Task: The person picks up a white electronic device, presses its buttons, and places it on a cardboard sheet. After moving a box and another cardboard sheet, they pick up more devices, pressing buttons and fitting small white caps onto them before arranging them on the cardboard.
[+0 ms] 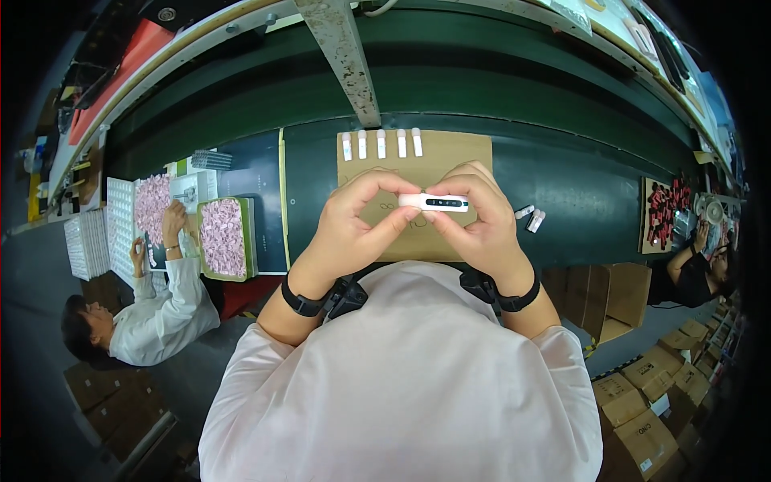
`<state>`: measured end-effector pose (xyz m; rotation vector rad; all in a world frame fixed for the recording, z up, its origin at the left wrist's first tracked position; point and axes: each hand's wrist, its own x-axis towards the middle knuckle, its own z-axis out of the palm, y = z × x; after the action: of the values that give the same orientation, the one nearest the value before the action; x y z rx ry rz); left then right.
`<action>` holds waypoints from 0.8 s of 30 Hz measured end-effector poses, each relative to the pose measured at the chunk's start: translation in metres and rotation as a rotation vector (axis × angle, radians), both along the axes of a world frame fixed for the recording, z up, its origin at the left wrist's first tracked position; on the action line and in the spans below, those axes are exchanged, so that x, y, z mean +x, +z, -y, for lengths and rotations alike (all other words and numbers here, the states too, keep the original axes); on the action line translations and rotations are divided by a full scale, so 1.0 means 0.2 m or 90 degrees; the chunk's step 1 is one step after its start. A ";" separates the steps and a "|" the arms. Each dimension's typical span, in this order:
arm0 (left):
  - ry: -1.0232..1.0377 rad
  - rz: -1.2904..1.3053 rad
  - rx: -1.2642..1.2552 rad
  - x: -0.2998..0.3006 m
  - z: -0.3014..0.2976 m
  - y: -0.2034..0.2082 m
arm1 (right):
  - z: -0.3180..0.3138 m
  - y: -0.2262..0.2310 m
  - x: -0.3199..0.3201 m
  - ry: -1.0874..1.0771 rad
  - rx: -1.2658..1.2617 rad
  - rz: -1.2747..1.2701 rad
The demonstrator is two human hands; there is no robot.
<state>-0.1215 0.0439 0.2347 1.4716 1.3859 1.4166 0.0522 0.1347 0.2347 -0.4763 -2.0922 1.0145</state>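
One white tube, a dark panel facing up, lies level above a brown cardboard sheet. The left hand pinches its nine o'clock end between thumb and forefinger; the right hand pinches the body likewise, its fingertips just beside the left's. The step in hand seems to be working at the cap's joint, though whether fitting, freeing or merely checking it, I cannot tell. As I judge it, the next move calls for both pinches in line and clear of the panel.

Counted from the held tube: five capped tubes form a row between ten and half past eleven, along the sheet's far edge; two loose pieces rest just past three, on the green bench. One green tray of pink parts, too many to count, is near nine. One open carton is at four. Two co-workers show, one at eight, another around half past three.
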 end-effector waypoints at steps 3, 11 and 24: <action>0.000 0.007 -0.001 0.00 0.00 0.00 | 0.00 0.00 0.00 0.006 -0.005 0.004; 0.021 0.001 0.011 0.01 -0.01 -0.01 | 0.01 0.02 0.00 -0.003 -0.076 -0.005; 0.027 0.078 -0.056 0.02 0.00 0.01 | 0.03 0.05 0.00 -0.044 -0.099 0.015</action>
<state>-0.1177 0.0448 0.2361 1.2854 1.3927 1.4288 0.0522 0.1291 0.2454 -0.6363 -2.0119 1.1419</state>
